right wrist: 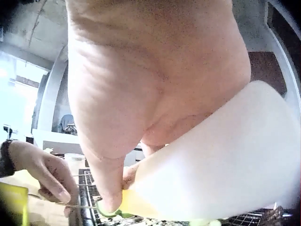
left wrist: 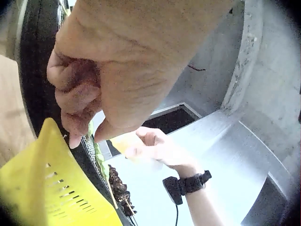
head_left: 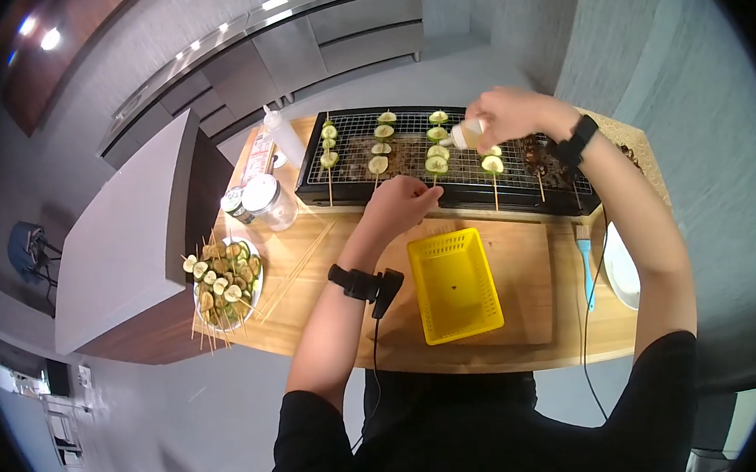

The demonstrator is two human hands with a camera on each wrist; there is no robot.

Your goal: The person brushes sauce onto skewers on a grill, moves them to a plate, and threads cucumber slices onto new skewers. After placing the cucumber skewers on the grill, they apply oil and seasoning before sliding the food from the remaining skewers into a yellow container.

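My right hand (head_left: 510, 113) grips a squeeze bottle (head_left: 469, 134), tilted with its nozzle pointing left over a cucumber skewer (head_left: 437, 153) on the grill (head_left: 354, 137). In the right wrist view the pale bottle (right wrist: 225, 155) shows yellowish contents near its lower end. At the grill's near edge, my left hand (head_left: 400, 204) pinches the bare stick end of that same skewer; the right wrist view shows the stick (right wrist: 84, 206) running from those fingers to the green slices. Other cucumber skewers (head_left: 493, 165) lie on the mesh to both sides, with dark skewered pieces (head_left: 534, 155) farther right.
A yellow basket (head_left: 456, 287) stands on a cutting board (head_left: 526, 287) before me. To the left are a plate of skewers (head_left: 224, 286), loose sticks (head_left: 297, 272), a jar (head_left: 271, 204) and another squeeze bottle (head_left: 283, 137). A blue brush (head_left: 587, 265) and white plate (head_left: 621, 267) lie right.
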